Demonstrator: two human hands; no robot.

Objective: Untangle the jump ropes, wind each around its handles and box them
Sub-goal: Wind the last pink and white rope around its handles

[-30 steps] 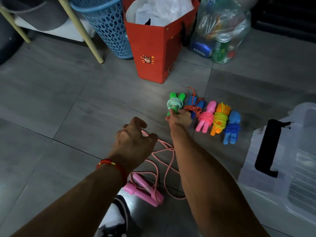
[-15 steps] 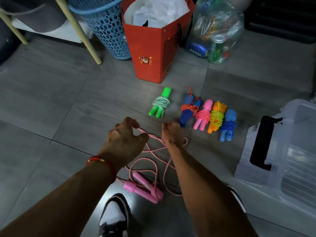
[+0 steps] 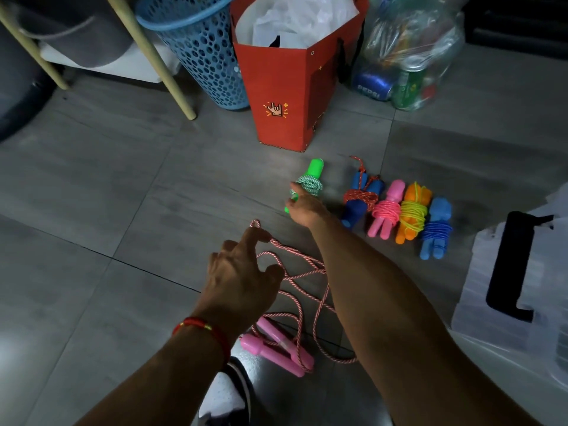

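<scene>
Grey tiled floor [image 3: 92, 186]; a blue basket [image 3: 199, 47], a red paper bag [image 3: 285, 96] and a clear bag of cans [image 3: 408, 56] stand at the back; a clear box [image 3: 522, 302] lies at right. The right hand [image 3: 302, 207] grips the green wound rope [image 3: 310, 184], left of four wound ropes [image 3: 399, 210]; the left hand [image 3: 242, 278], fingers spread loosely, touches the loose pink rope [image 3: 304, 275], its handles [image 3: 276, 348] near a shoe.

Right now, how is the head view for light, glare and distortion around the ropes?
Head view: dim overall, with a bright pool of light on the floor near the green-handled rope; glare on the tile by the shoe; wide-angle bending at the edges; the clear storage box is washed out; the hands and ropes are fairly sharp.
</scene>
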